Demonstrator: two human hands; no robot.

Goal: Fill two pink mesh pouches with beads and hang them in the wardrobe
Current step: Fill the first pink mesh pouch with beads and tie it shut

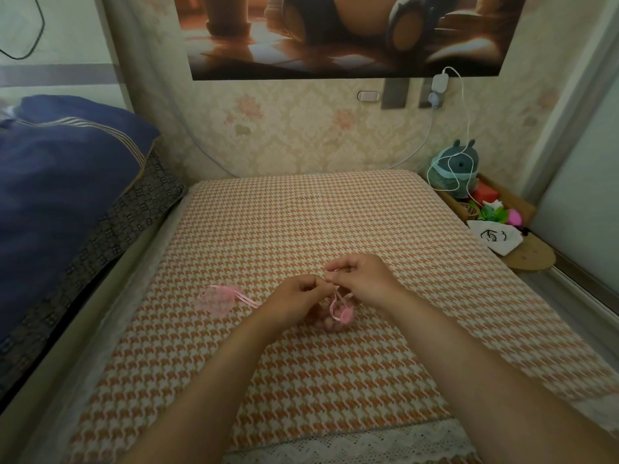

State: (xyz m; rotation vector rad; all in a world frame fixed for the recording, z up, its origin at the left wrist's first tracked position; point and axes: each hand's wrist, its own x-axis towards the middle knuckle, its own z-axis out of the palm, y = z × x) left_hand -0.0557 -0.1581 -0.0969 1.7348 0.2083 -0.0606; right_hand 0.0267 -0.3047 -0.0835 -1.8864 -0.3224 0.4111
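On houndstooth cloth beside bed: left hand, right hand both pinched on pouch ribbon.

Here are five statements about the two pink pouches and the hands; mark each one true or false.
1. Both hands pinch the ribbon of one pouch. True: the left hand and right hand pull the ribbon of the filled pouch.
2. The other pouch hangs on the wall. False: the second pouch lies on the checked cover, left of the hands.
3. The second pouch is untouched. True.
4. A green soft toy sits at the right. True: soft toy.
5. The blue blanket covers the pouches. False: the blanket lies far left.
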